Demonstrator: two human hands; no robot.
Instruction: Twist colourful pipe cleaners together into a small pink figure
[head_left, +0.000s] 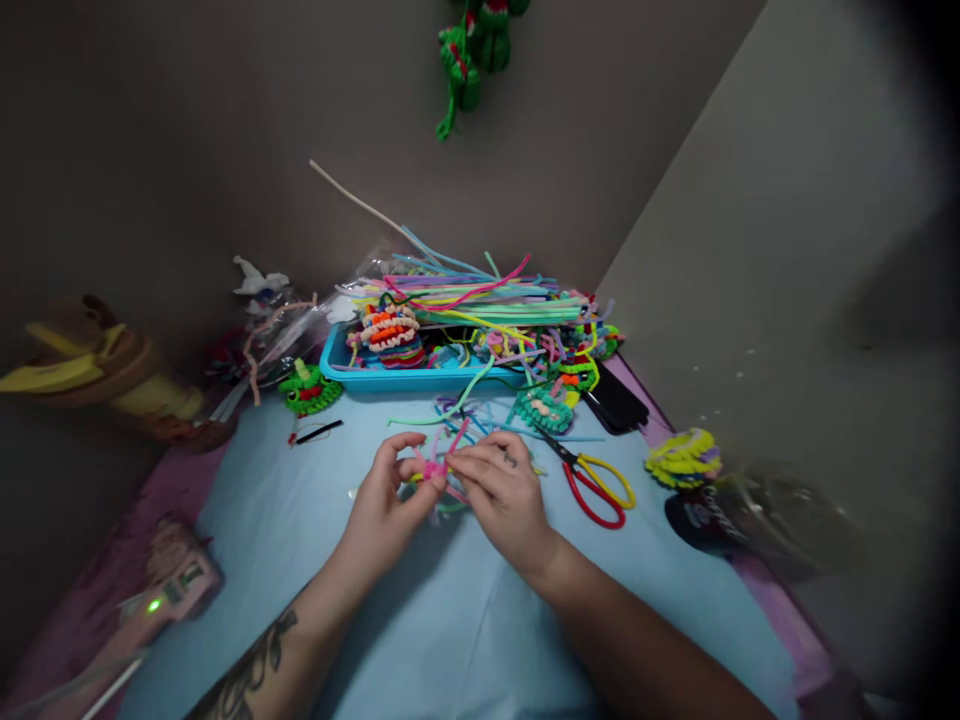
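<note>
Both my hands meet over the middle of the light blue table [420,620]. My left hand [386,500] pinches a small pink pipe-cleaner piece [435,468] from the left. My right hand [504,492] grips the same piece from the right, fingers curled. Short pink ends stick up and out between my fingertips. Loose pastel pipe-cleaner bits lie just beyond and under my hands.
A blue tray [390,378] piled with coloured pipe cleaners stands at the back. Red-and-yellow scissors [596,485] lie right of my right hand. A green figure [309,390], a glue gun [176,585], a black phone [616,402] and a yellow-green coil [684,458] surround the work area.
</note>
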